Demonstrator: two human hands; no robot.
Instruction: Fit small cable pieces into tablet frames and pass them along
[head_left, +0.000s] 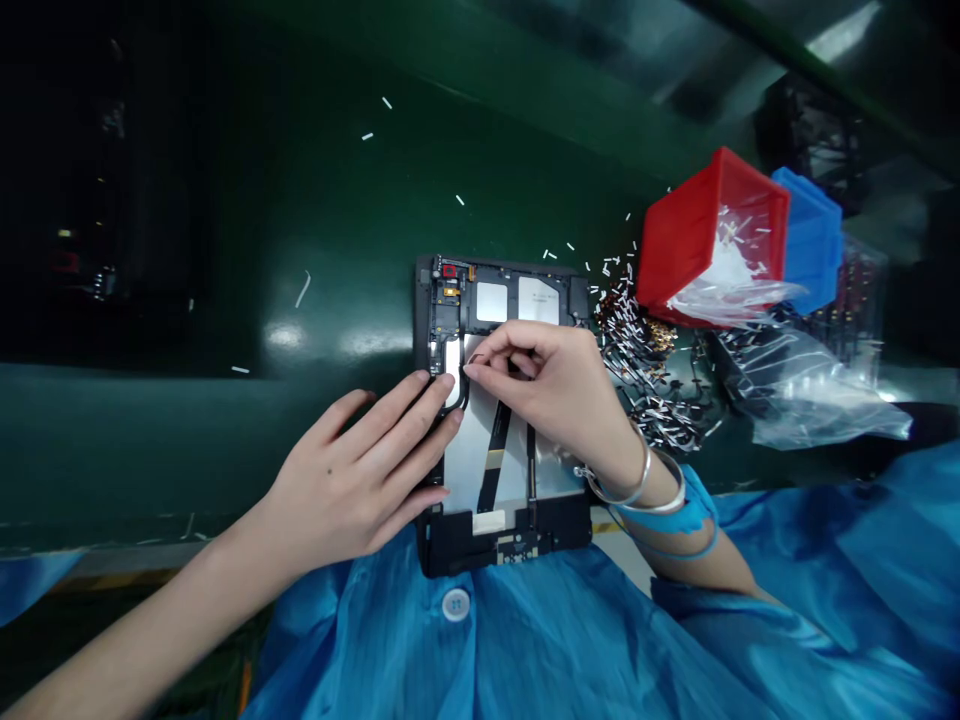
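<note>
An opened tablet (465,470) with its inner parts bare lies in front of me, its lower end by the table's near edge. My left hand (367,470) rests on the tablet's left side, palm down with fingers stretched out. Above the tablet's middle, my right hand (555,380) pinches thumb and forefinger together near a thin black cable (463,385). Whatever sits between those fingertips is too small to make out. A dark ribbon cable (493,460) runs over the silver plate below my right hand.
To the right stand a red bin (679,240) holding a plastic bag of small white pieces and a blue bin (821,240). Before them lies a pile of small metallic parts (637,350), with a clear plastic bag (817,385) alongside. White strips (367,136) are scattered on the green table (337,220).
</note>
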